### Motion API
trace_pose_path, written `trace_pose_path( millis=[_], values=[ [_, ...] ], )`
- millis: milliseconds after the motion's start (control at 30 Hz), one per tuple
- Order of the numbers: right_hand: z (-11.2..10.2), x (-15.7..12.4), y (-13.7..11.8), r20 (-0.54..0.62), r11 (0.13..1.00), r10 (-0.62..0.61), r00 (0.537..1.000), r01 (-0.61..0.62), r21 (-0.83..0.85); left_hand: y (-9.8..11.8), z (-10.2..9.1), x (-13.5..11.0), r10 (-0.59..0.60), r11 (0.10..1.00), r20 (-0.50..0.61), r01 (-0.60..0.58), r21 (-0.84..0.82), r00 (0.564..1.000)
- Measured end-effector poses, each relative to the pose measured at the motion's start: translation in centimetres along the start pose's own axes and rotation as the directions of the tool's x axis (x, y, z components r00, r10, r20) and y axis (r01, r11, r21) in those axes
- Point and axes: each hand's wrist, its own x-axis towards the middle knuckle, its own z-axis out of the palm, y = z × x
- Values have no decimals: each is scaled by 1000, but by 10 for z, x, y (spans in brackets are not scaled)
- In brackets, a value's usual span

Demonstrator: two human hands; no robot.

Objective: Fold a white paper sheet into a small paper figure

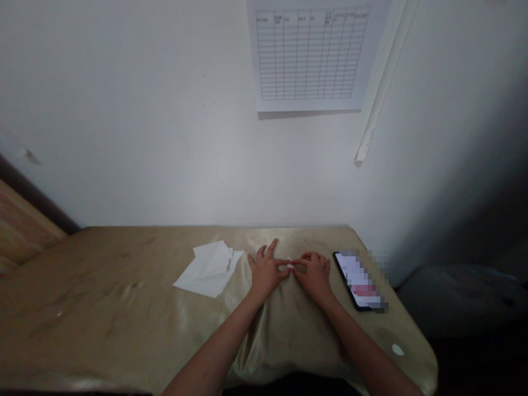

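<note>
Head view, L to R. White sheets [208, 275] lie loose on the tan table cover [103, 308], left of the hands; a sideways sweep of the arm could prob. scatter them, as nothing visible weighs them down. Left hand [264, 273]: thumb + index clamped on the L side of a small pinkish-white piece [290, 265], other fingers spread. If this pinch pulls harder than the other, piece could tear or pop loose, IMO; it's tiny, w/ little to grip. Right hand [317, 276]: thumb + index clamped on the R side, other fingers bent; same risk, uneven pull or a slip. Phone [358, 280] is just right of it, so knuckles could bump it if the hand swings out. White scrap [397, 349], near right, well apart; low risk.

Piece pos.: right of left hand, at its thumb + index tips; left of right hand, at its tips, i.e. betw. both, touching both. Exact shape too small to tell.
</note>
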Motion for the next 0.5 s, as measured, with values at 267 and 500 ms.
trace_pose_path(
  millis=[267,500],
  values=[
    [0,0,2,79,996,-39,996,45,-81,-3,2,1,-6,999,21,5,42,1000],
    [1,-4,3,76,982,-85,994,96,-164,-4,4,-1,-15,997,21,14,78,1000]
  ],
)
